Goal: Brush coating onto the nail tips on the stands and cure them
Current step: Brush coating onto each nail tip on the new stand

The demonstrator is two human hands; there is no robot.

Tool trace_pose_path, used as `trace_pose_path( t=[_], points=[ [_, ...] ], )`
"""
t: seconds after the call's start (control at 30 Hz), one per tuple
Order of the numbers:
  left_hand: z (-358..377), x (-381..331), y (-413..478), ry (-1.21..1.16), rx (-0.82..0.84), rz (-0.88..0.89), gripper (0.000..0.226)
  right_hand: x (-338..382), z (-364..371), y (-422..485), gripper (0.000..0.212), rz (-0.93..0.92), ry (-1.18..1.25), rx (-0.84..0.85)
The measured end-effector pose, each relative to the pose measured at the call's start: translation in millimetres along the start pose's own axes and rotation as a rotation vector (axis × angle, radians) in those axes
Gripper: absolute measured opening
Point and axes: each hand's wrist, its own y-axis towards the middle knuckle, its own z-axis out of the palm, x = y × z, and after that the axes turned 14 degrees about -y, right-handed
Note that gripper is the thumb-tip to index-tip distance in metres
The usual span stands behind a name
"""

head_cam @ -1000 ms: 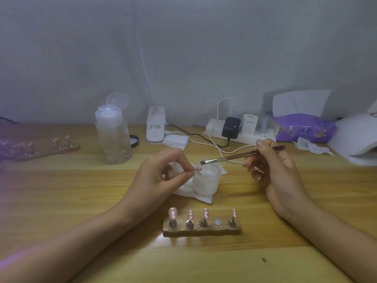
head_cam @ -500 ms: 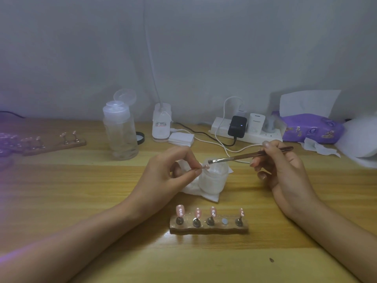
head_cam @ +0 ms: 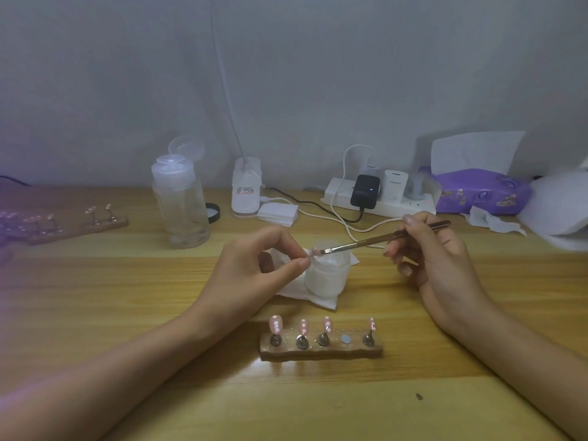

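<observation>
My left hand (head_cam: 257, 268) pinches a small pink nail tip on its holder (head_cam: 313, 251) between thumb and forefinger, above a frosted white jar (head_cam: 327, 275). My right hand (head_cam: 436, 259) holds a thin brush (head_cam: 375, 240) like a pen, its bristles touching the pinched nail tip. In front of my hands lies a wooden stand (head_cam: 321, 350) with several pink nail tips (head_cam: 303, 327) on metal pegs and one bare magnet spot (head_cam: 345, 338).
A clear pump bottle (head_cam: 179, 202), a white lamp base (head_cam: 245, 192), cotton pads (head_cam: 277, 214), a power strip with chargers (head_cam: 378, 194) and a purple tissue pack (head_cam: 477, 190) line the back. A second stand (head_cam: 76, 226) lies far left under purple light. A tissue (head_cam: 318, 299) underlies the jar.
The camera view has shifted a little, so everything sits further right and lower. The brush tip has closed in on the nail tip held by my left hand.
</observation>
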Motion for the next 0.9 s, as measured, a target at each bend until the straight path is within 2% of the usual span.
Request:
trace_pose_path(
  t=[0.17,0.33,0.43,0.9],
  points=[
    [-0.1,0.6,0.8,0.011,0.015,0.009,0.007,0.1,0.3,0.1,0.031,-0.019,0.011,0.034],
    [0.0,0.3,0.7,0.011,0.019,0.007,0.008,-0.1,-0.4,0.7,0.029,0.005,0.04,-0.008],
    [-0.2,-0.1,0.6,0.006,0.019,0.006,0.009,0.1,1.2,-0.2,0.03,-0.024,0.003,0.034],
    [0.7,-0.6,0.9,0.015,0.014,0.018,0.011,-1.2,-0.2,1.7,0.024,0.01,0.023,-0.032]
  ],
)
